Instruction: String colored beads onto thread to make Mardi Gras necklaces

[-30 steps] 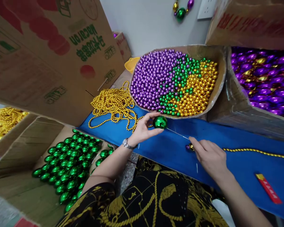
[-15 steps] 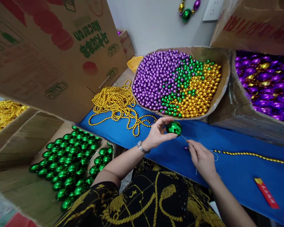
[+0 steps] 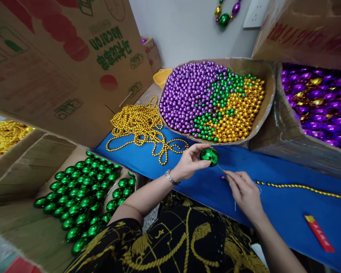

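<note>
Bin (image 3: 268, 100) blocks beyond green ball (image 3: 209, 156); cloth (image 3: 290, 210) beside red packet (image 3: 319, 234) lies free

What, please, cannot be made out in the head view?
Head view: left side of the green ball, covered by the left hand.
Head view: right end of the thin shaft, hidden by the right hand.
Head view: gold bead string, cut off by the right edge.
Head view: hanging necklace, cut off by the top edge.

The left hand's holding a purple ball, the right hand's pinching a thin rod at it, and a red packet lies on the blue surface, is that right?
Not quite: the ball in the left hand is green, not purple, as the head view shows. The rest holds: the right hand pinches a thin rod, and the red packet lies on the blue surface.
</note>
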A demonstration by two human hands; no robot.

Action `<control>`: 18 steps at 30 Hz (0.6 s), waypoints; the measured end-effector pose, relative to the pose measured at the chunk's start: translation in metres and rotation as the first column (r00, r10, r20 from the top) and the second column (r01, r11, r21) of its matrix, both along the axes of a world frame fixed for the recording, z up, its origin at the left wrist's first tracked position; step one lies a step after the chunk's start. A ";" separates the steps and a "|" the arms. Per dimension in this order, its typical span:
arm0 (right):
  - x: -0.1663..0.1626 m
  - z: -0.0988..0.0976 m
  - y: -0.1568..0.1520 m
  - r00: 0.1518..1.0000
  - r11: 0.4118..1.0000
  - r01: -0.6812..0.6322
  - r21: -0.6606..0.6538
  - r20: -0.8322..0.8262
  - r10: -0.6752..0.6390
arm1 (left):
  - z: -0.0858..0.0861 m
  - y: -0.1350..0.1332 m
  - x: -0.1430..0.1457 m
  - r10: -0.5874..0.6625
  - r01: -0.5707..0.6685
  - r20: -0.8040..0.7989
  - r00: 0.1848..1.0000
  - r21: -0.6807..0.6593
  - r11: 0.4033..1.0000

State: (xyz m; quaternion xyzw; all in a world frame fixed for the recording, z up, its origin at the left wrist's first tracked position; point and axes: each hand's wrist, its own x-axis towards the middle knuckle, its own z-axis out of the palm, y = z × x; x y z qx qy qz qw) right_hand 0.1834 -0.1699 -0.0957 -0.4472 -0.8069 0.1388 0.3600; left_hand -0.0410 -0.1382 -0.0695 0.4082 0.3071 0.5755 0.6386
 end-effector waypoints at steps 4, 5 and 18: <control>-0.002 0.004 -0.002 0.998 1.000 0.031 0.006 -0.050 -0.031 | 0.003 0.001 0.000 0.005 -0.005 0.018 1.000 -0.054 0.999; -0.002 0.003 -0.002 0.998 0.999 0.037 0.016 -0.052 -0.036 | 0.004 0.001 0.000 0.001 0.001 0.021 1.000 -0.060 0.998; 0.002 -0.005 -0.001 0.997 0.994 0.077 0.072 -0.033 -0.075 | 0.002 0.005 0.004 -0.030 0.034 -0.077 0.997 0.042 0.999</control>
